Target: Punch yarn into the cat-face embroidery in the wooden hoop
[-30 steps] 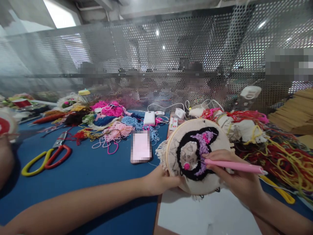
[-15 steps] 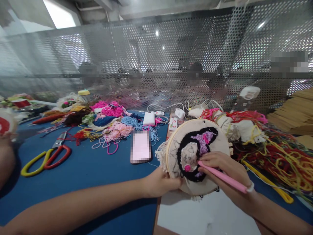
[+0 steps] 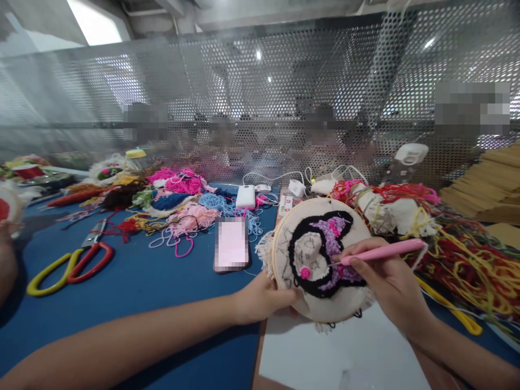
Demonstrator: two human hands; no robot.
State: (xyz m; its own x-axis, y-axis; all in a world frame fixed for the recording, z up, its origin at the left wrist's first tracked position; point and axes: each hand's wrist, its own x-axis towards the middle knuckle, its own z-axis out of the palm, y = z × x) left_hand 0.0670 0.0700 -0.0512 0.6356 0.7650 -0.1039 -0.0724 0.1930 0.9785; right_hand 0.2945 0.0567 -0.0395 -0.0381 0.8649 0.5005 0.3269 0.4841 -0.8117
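Note:
My left hand (image 3: 264, 299) is closed on the lower left rim of a round embroidery hoop (image 3: 311, 246), thumb in front and fingers hidden behind. The hoop is tilted towards me; its cream cloth carries a looped-yarn figure with a black outline, purple patches and pink spots. A pink punch needle (image 3: 382, 251) is pinched in my right hand (image 3: 392, 284). Its metal tip meets the cloth, or is very close to it, by the right edge of the pale face. White yarn trails from the handle's back end.
Scissors with yellow and red handles (image 3: 77, 265) and a phone (image 3: 231, 245) lie on the blue table (image 3: 170, 352). Yarn heaps (image 3: 459, 254) crowd the right and the back. White paper (image 3: 320, 346) lies under the hoop. Another person's hand (image 3: 6, 265) is at the far left.
The punch needle's back end has swung up and right, from pointing down towards my wrist to nearly level. My right hand has turned with it, uncovering more purple yarn. The left hand keeps its hold.

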